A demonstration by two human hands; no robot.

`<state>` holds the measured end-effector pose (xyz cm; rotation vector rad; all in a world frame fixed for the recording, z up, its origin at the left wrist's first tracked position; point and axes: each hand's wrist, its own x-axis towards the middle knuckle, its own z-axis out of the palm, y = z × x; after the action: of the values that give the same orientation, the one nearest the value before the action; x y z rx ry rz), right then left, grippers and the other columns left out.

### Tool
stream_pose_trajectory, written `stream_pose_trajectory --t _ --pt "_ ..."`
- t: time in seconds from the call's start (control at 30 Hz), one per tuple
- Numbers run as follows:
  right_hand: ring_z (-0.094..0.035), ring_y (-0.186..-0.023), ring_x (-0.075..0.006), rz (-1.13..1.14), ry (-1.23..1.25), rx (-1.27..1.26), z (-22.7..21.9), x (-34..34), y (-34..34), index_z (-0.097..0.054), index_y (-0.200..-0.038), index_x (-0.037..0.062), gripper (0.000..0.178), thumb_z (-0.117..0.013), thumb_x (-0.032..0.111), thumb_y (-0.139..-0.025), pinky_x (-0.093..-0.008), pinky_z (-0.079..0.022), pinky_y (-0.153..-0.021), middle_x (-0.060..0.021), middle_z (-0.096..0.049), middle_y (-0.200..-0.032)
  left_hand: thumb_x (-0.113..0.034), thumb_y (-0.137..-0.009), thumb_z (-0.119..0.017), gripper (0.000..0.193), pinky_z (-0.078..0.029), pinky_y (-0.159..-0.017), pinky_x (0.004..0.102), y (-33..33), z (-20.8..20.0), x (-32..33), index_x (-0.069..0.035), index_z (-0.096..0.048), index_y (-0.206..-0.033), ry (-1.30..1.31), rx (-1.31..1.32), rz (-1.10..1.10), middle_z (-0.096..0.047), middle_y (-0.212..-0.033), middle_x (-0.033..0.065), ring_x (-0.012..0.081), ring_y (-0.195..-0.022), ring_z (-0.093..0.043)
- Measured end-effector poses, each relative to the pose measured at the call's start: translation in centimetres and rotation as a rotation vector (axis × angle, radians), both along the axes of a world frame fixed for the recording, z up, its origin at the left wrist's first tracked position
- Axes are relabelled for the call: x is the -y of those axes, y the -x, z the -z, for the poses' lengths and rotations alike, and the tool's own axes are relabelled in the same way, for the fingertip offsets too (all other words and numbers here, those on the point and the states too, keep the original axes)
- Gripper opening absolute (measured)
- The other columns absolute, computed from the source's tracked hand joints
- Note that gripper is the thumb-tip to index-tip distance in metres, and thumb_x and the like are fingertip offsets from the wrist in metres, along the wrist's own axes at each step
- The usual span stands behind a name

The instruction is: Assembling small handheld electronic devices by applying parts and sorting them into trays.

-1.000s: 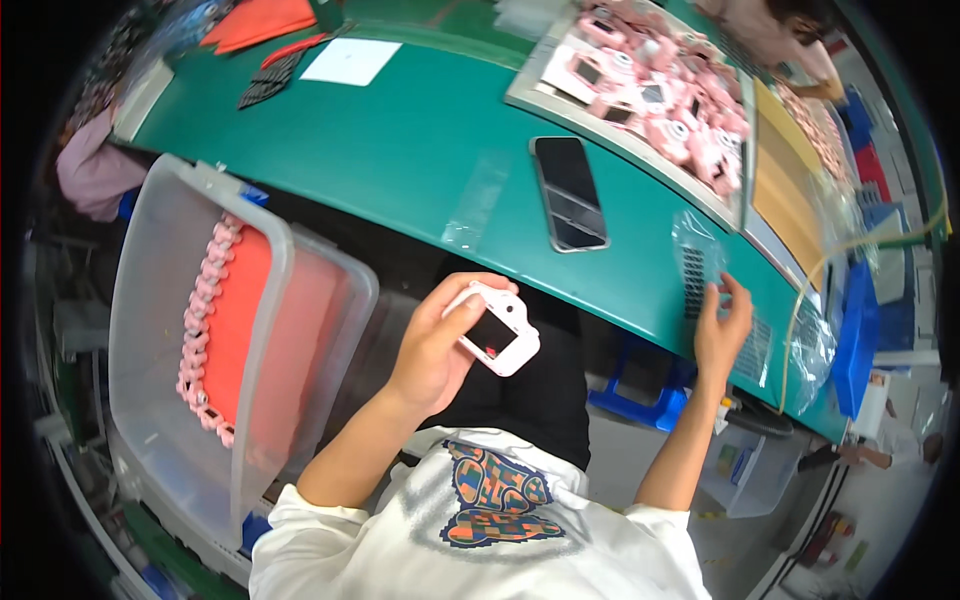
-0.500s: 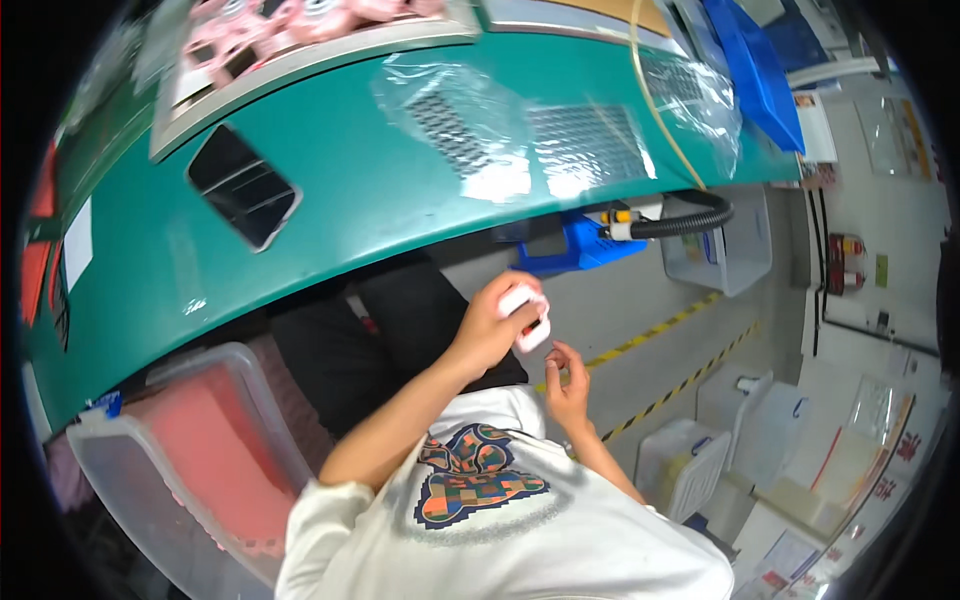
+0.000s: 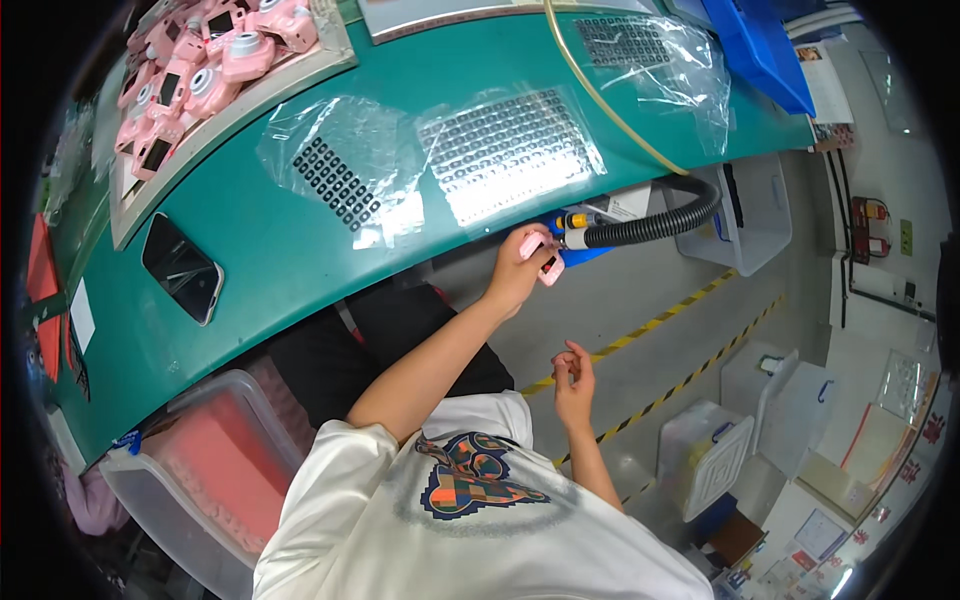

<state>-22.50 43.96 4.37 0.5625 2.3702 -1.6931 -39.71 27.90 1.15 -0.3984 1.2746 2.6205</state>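
Note:
My left hand (image 3: 515, 272) is closed around a small pink toy camera (image 3: 551, 272) and has it beside the bench's front edge. The camera is right against the tip of a black ribbed hose (image 3: 650, 226) with a yellow-and-black fitting; whether they touch I cannot tell. Lower and to the right, my right hand (image 3: 574, 388) is raised with its fingers loosely bent and thumb apart, and nothing visible in it. Several similar pink toy cameras (image 3: 212, 92) lie heaped in a tray (image 3: 225, 130) at the far left of the green bench (image 3: 300, 265).
Clear plastic with sheets of small black pieces (image 3: 340, 185) (image 3: 505, 150) lies on the bench. A phone (image 3: 183, 270) is at left. A yellowish tube (image 3: 590, 85) runs to the hose. A blue bin (image 3: 760, 55) stands far right; a clear tub (image 3: 215, 440) is at lower left.
My left hand has carried the toy camera up and forward to the hose tip. My right hand has stayed low, apart from it. The view has shifted, so the bench items appear further left.

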Motion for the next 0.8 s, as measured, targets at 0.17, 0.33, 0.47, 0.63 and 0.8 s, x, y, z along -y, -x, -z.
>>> stream_pose_trajectory --t 0.17,0.33,0.47,0.63,0.8 --pt "-0.053 -0.075 -0.0137 0.065 -0.021 -0.124 0.4 0.1 -0.2 -0.060 -0.124 0.0015 0.029 -0.059 0.004 -0.095 -0.0252 -0.045 -0.071 -0.0055 -0.063 -0.091 0.000 -0.087 -0.063 0.026 -0.048 -0.089 0.0289 -6.5 -0.9 6.5 -0.009 -0.063 -0.112 0.195 -0.206 0.359 -0.065 -0.109 0.0042 0.0134 -0.097 -0.059" --pt "-0.055 -0.069 -0.0200 -0.295 -0.033 -0.593 -6.4 7.3 7.1 -0.069 -0.105 0.0007 0.021 -0.059 -0.005 -0.087 -0.0298 -0.047 -0.072 -0.0084 -0.065 -0.081 0.000 -0.085 -0.060 0.032 -0.047 -0.090 0.0296 -11.9 -13.4 18.7 -0.003 -0.062 -0.116 0.245 -0.128 0.397 -0.063 -0.118 0.0119 0.0190 -0.099 -0.062" --pt "-0.055 -0.075 -0.0227 -0.707 0.050 -0.988 -13.3 16.2 15.9 -0.068 -0.106 -0.0021 0.025 -0.055 -0.007 -0.085 -0.0320 -0.046 -0.074 -0.0121 -0.067 -0.093 0.004 -0.085 -0.056 0.039 -0.051 -0.089 0.0314 -10.7 -19.4 24.2 -0.003 -0.055 -0.123 0.561 -0.207 -0.240 -0.064 -0.118 0.0138 0.0217 -0.101 -0.063" --pt "-0.058 -0.107 -0.0286 -0.888 -0.310 -1.019 -16.5 25.0 21.5 -0.064 -0.124 0.0004 0.038 -0.065 0.005 -0.086 -0.0380 -0.042 -0.100 -0.0129 -0.064 -0.123 -0.007 -0.098 -0.058 0.037 -0.051 -0.090 0.0336 -7.2 -17.4 25.8 0.000 -0.047 -0.133 0.879 -0.165 -0.668 -0.063 -0.122 0.0173 0.0253 -0.103 -0.064" --pt "-0.056 -0.115 -0.0286 -0.908 -0.704 -0.870 -16.0 26.5 20.2 -0.057 -0.134 0.0036 0.054 -0.071 0.015 -0.083 -0.0405 -0.036 -0.108 -0.0124 -0.062 -0.127 -0.009 -0.101 -0.054 0.038 -0.049 -0.095 0.0379 -6.0 -16.3 26.2 0.003 -0.045 -0.135 1.128 -0.231 -0.741 -0.059 -0.125 0.0199 0.0297 -0.107 -0.062"
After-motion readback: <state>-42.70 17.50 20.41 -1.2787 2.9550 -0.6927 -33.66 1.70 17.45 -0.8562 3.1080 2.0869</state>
